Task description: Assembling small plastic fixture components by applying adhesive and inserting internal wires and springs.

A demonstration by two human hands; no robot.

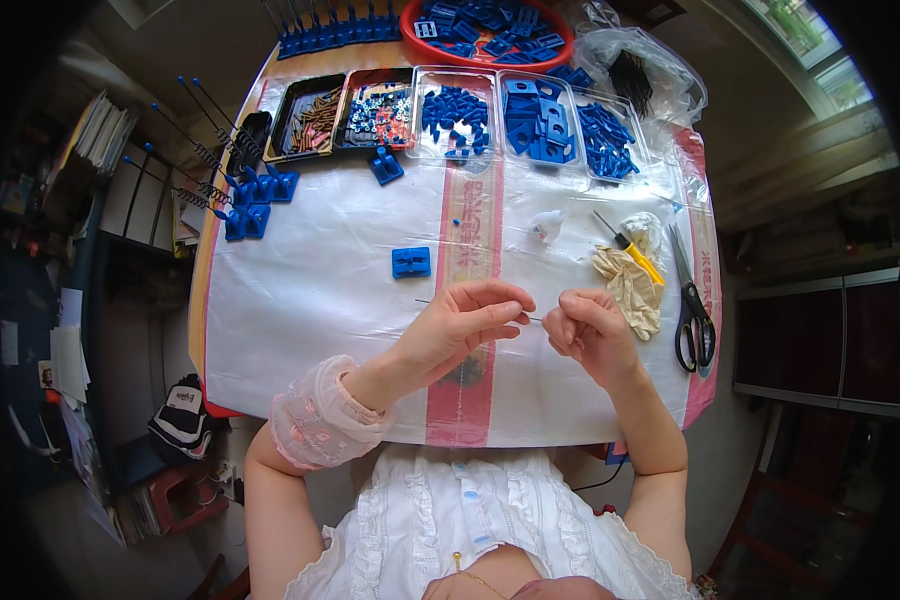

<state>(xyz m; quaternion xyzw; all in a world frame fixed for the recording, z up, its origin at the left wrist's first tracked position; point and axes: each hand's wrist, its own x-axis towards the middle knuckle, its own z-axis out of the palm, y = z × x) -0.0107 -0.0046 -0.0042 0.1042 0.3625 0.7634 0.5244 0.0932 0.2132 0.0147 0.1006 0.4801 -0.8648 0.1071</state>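
Above the near middle of the table, my left hand (470, 325) pinches a thin dark rod (423, 301), one end sticking out to its left. The rod also shows in the gap between my hands. My right hand (592, 330) is closed around its right end; what else those fingers hold is hidden. Beyond my left hand lies a blue plastic base (410, 263) with raised parts. A tiny blue piece (457, 222) rests farther back. Nearest my right hand are a crumpled cream glove (631, 290) and a yellow-handled screwdriver (641, 259).
Trays hold brown screws (317, 125), small metal parts (375, 112) and blue pieces (454, 115). A red basin (407, 35) stands behind. Spring-stemmed blue assemblies (247, 222) sit left. A small white bottle (546, 226) and black-handled scissors (694, 320) lie right.
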